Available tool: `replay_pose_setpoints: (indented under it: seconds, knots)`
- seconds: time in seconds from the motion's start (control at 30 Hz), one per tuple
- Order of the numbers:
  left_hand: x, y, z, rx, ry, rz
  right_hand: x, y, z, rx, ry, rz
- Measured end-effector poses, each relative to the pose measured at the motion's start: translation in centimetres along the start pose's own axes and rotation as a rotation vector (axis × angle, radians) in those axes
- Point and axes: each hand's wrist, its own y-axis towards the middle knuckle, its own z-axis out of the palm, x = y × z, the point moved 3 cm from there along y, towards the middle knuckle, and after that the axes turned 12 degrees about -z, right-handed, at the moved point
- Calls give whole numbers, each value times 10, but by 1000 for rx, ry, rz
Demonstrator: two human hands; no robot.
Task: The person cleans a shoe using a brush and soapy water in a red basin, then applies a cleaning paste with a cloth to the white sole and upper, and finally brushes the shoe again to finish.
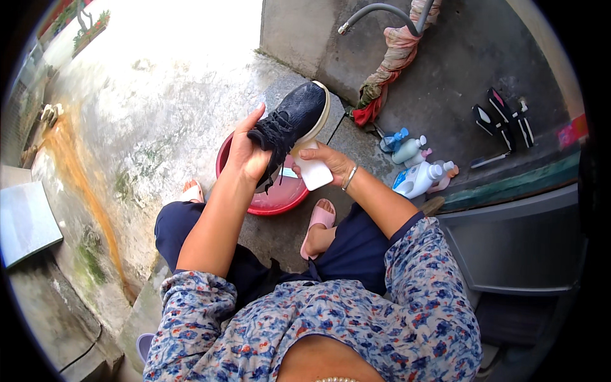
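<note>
My left hand [247, 145] grips a dark navy lace-up sneaker [294, 114] with a cream sole, toe pointing up and away. Its black laces hang loose over the side. In my right hand [330, 162] is a smooth white plastic object [313, 170] with a broad, flat end, held against or close beside the sole; its far side is hidden, so I cannot tell its exact kind. Both hands are above a red basin [280, 205] holding cloudy liquid, partly covered by the shoe and my hands.
Several bottles [417, 180], some with pump tops, stand right of the basin. Black items with white and pink parts [503, 121] lie farther right. A grey hose [382, 9] hangs near a cloth-wrapped pipe [398, 51]. My feet in pink slippers [320, 216] flank the basin.
</note>
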Motion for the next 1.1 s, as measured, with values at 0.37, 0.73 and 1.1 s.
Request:
replay_pose_setpoints:
  seconds: [0.37,0.73,1.1]
  knots:
    - [3,26,-37,-77,-193,176,60,0,46,-304,-662,-1146]
    - [26,33,-28,98,-183,-149,107,28,6,-359,-837,-915]
    - [28,15,19,54,-38,-150,35,-8,7,160,-509,-320]
